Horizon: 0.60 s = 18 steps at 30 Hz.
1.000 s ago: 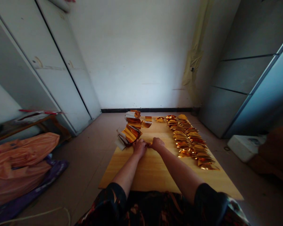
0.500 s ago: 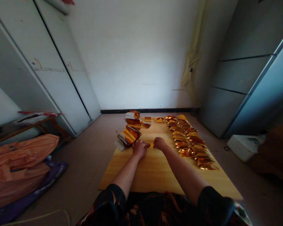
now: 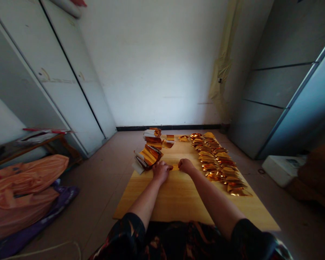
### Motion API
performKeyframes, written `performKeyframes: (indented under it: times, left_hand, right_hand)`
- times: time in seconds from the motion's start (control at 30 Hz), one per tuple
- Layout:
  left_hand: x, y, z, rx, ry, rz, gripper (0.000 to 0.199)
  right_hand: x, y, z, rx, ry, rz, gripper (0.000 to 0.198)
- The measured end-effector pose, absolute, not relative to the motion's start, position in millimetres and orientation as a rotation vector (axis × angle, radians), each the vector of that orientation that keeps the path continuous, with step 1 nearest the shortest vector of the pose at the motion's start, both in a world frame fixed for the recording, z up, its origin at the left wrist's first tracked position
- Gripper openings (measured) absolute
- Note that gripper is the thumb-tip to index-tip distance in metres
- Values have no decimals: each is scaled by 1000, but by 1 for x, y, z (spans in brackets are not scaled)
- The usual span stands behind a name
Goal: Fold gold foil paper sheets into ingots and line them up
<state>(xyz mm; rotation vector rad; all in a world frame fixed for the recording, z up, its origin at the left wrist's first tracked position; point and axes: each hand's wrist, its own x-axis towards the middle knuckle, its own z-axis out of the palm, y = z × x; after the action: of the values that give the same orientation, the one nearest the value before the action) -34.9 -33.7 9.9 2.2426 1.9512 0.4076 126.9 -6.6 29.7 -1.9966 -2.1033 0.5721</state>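
Observation:
A small piece of gold foil paper lies low over the wooden board, between my two hands. My left hand has its fingers closed at the left end of the piece. At the other end, my right hand pinches it with curled fingers; the fingertips are partly hidden. Just beyond my left hand rests a loose stack of gold foil sheets with pale backs. Right of my right hand, several folded gold foil pieces stand in rows.
The wooden board sits low in front of me. Another foil stack and a lone folded piece lie at its far side. Cabinets stand left, a grey cabinet-like unit right. Orange cloth or plastic lies at left.
My right hand has shifted very slightly to the right, and a little more of the foil paper shows between the hands. My left hand stays nearly in place.

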Motion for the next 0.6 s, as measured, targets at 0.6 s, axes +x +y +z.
performKeyframes:
  times: [0.6]
  left_hand:
    - [-15,-27,22,2540,1541,203,29]
  right_hand:
    - [142,-5,25,-2049,-2089,538,20]
